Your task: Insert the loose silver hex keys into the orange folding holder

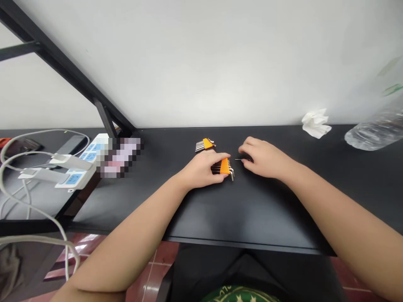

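My left hand [206, 170] is closed around an orange hex key holder [224, 166], thumb and finger on its two ends. Several L-shaped hex keys stick out of the holder, their bent ends toward the right. Just to the right, my right hand [262, 157] pinches a thin hex key [238, 159], whose straight tip points left at the holder with a small gap between. The rest of that key is hidden by the fingers. Behind my left hand lies a second hex key set [207, 144] in an orange holder, touched by neither hand.
A crumpled tissue [315, 123] and a clear plastic bottle [378, 130] are at the back right of the black table [239, 222]. On the left, a white power strip [83, 167] with plugs and cables [34, 205] lies near a black metal frame [67, 71]. A wall stands behind.
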The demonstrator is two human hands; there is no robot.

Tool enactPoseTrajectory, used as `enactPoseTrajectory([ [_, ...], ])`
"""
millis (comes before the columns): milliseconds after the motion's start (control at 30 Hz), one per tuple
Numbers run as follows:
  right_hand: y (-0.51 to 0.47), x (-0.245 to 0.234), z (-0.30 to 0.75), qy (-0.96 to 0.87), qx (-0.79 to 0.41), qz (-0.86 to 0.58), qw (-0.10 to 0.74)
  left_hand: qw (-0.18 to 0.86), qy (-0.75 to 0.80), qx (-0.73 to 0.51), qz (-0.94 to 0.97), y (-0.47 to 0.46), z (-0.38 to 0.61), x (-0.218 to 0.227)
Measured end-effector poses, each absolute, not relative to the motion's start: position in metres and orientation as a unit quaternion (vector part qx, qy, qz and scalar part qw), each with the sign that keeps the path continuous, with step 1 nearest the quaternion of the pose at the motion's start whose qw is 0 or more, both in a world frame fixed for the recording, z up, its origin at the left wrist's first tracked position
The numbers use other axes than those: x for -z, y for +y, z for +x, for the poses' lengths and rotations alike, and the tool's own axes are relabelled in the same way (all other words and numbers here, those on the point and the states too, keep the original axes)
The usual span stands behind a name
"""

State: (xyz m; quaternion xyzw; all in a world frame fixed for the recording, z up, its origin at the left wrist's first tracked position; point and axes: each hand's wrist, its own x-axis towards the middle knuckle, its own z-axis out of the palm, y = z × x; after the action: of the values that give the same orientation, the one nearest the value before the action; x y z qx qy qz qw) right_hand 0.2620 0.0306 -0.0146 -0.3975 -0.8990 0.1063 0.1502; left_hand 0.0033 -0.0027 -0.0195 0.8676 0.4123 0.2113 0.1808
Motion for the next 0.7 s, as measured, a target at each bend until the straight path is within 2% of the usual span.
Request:
enactPoseTrajectory([
  [133, 0.030, 0.009, 0.265, -0.896, -0.060, -0.441, 0.008, 0.202, 0.419, -0.204, 0.861, -0.002, 0.003, 0.020],
  [233, 0.022, 0.002, 0.255, -0.880, -0.037, -0.472, -0.032, 0.249, 0.423, -0.225, 0.842, -0.002, 0.004, 0.021],
  [333, 0.014, -0.004, 0.248, -0.884, -0.062, -0.463, 0.013, 0.280, 0.427, -0.243, 0.825, -0.002, 0.005, 0.020],
  [500, 0.011, -0.006, 0.248, -0.894, -0.147, -0.409, 0.104, 0.247, 0.420, -0.250, 0.837, -0.002, 0.006, 0.019],
  [700, 0.012, -0.003, 0.249, -0.905, -0.127, -0.381, 0.139, 0.232, 0.425, -0.244, 0.840, -0.002, 0.007, 0.019],
])
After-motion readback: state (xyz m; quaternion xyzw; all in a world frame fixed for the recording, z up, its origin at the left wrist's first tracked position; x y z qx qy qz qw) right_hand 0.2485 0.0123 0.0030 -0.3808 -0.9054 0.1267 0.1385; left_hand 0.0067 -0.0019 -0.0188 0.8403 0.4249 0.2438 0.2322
